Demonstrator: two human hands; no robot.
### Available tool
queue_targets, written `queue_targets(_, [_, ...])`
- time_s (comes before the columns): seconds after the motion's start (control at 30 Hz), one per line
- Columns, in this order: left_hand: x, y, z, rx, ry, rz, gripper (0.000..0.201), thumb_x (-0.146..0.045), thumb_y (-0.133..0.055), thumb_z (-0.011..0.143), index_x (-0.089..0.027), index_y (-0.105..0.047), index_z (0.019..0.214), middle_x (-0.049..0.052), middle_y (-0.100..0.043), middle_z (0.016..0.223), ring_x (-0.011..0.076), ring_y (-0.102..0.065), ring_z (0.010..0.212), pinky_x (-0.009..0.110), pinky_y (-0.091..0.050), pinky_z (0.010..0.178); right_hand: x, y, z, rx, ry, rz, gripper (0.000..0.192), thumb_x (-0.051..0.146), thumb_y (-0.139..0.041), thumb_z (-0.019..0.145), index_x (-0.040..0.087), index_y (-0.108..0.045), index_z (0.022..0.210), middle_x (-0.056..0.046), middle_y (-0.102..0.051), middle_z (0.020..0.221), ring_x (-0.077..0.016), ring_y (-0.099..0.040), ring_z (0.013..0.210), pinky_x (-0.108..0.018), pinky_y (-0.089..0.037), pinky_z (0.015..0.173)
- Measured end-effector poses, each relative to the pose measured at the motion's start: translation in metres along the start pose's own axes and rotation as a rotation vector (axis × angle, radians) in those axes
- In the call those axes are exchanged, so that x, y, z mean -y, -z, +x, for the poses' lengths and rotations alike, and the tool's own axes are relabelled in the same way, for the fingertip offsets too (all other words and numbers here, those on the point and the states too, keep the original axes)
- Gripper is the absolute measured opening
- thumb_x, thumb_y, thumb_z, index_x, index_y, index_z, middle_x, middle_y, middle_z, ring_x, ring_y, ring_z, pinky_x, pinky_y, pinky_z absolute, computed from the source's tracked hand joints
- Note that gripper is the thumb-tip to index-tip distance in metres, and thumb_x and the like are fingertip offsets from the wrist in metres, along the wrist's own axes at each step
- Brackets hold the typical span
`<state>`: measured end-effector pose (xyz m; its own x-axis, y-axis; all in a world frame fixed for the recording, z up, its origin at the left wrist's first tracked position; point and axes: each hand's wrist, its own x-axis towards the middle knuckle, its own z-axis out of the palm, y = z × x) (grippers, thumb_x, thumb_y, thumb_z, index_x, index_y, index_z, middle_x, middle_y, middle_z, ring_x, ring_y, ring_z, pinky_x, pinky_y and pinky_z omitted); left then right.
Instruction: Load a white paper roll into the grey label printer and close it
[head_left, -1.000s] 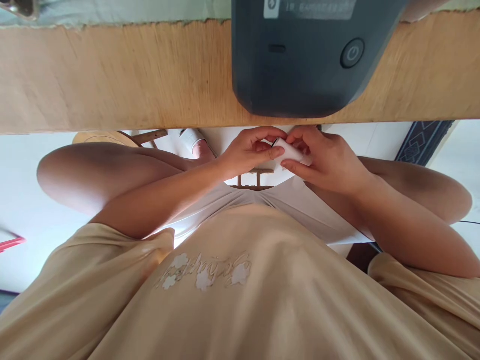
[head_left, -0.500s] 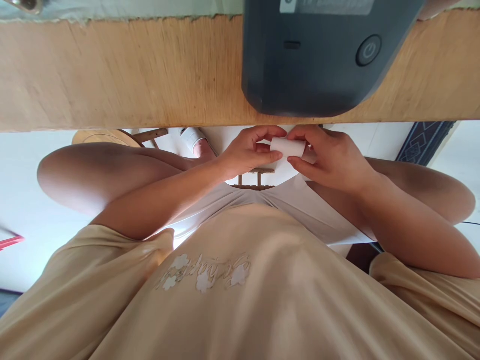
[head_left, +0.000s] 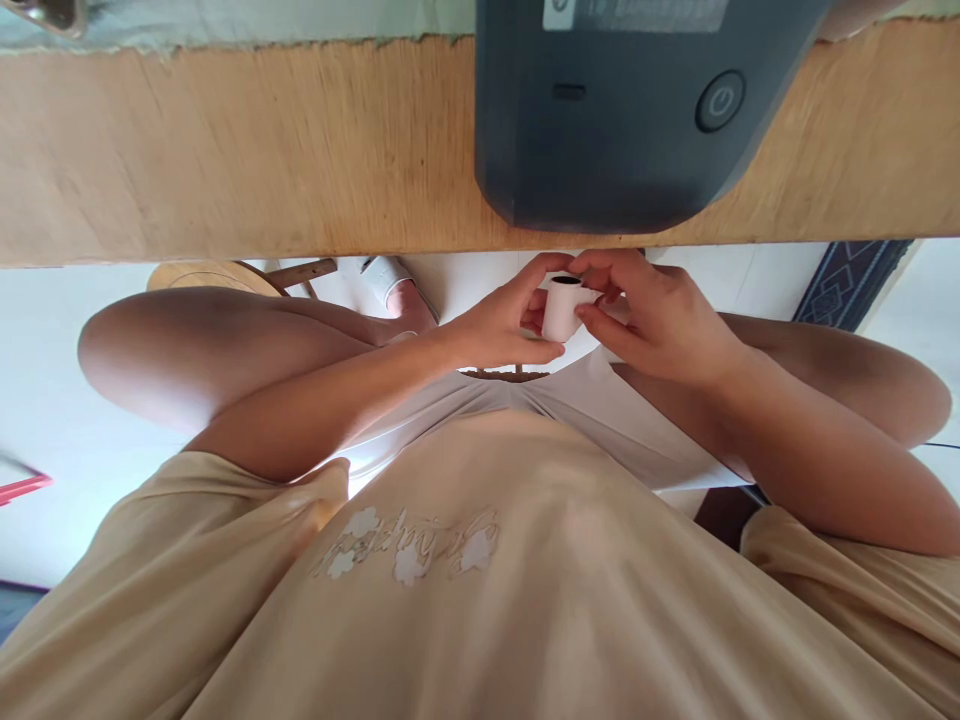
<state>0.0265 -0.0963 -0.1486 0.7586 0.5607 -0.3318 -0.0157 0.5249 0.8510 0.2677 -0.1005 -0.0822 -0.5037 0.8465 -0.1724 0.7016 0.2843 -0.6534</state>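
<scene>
A small white paper roll [head_left: 560,312] is held between my hands, just below the table edge. It stands upright in the view, and its dark round end faces the top. My left hand [head_left: 510,318] curves around its left side, with the thumb under the lower end and a finger at the upper end. On the other side, my right hand [head_left: 652,315] pinches the roll's right edge between thumb and fingers, where a bit of white sticks out. A dark grey device [head_left: 615,150] with a round power button sits above my hands on the wooden table.
The wooden table edge [head_left: 240,160] runs across the top, with a pale cover [head_left: 262,20] behind it. A metal object [head_left: 56,14] is at the upper left. Below are a wooden stool [head_left: 202,275], a slippered foot [head_left: 397,285] and my knees on both sides.
The paper roll has turned from lying sideways to upright, so its dark end shows. My left thumb has shifted down to its lower end. The view has moved slightly.
</scene>
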Motion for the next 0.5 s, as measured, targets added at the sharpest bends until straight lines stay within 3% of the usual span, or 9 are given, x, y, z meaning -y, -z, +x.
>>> queue_targets(0.1, [0.004,0.001,-0.001,-0.037,-0.028,0.143,0.089,-0.026,-0.089,0.073,-0.030,-0.049,0.152,0.010,-0.074,0.145,0.0295,-0.077,0.128,0.047,-0.063,0.108,0.000,0.000,0.000,0.000,-0.006,0.025,0.039,0.035,-0.061,0.103,0.023,-0.066,0.140,-0.004,-0.082,0.106,-0.0176,-0.074,0.081,-0.036,-0.057,0.081])
queue_targets(0.27, [0.001,0.004,-0.001,-0.077,-0.063,0.253,0.077,-0.038,-0.085,0.081,-0.027,-0.054,0.150,0.008,-0.079,0.136,0.0281,-0.079,0.117,0.046,-0.062,0.102,0.001,0.000,0.001,0.024,-0.066,0.181,0.039,0.034,-0.064,0.102,0.026,-0.065,0.140,-0.003,-0.081,0.109,-0.0192,-0.076,0.086,-0.041,-0.059,0.090])
queue_targets(0.4, [-0.007,0.007,-0.001,-0.065,-0.073,0.231,0.078,-0.032,-0.089,0.075,-0.027,-0.057,0.146,0.007,-0.079,0.140,0.0246,-0.080,0.118,0.040,-0.063,0.101,-0.004,-0.001,0.000,0.085,-0.184,0.422,0.039,0.040,-0.063,0.105,0.029,-0.062,0.142,-0.002,-0.080,0.108,-0.0175,-0.073,0.087,-0.036,-0.060,0.080])
queue_targets(0.5, [-0.011,0.008,-0.002,-0.093,-0.081,0.243,0.077,-0.026,-0.087,0.074,-0.025,-0.058,0.145,0.005,-0.080,0.126,0.0218,-0.078,0.109,0.036,-0.062,0.093,-0.010,-0.001,-0.002,0.104,-0.230,0.502,0.040,0.046,-0.063,0.106,0.029,-0.060,0.142,-0.003,-0.078,0.106,-0.0173,-0.071,0.086,-0.034,-0.058,0.075])
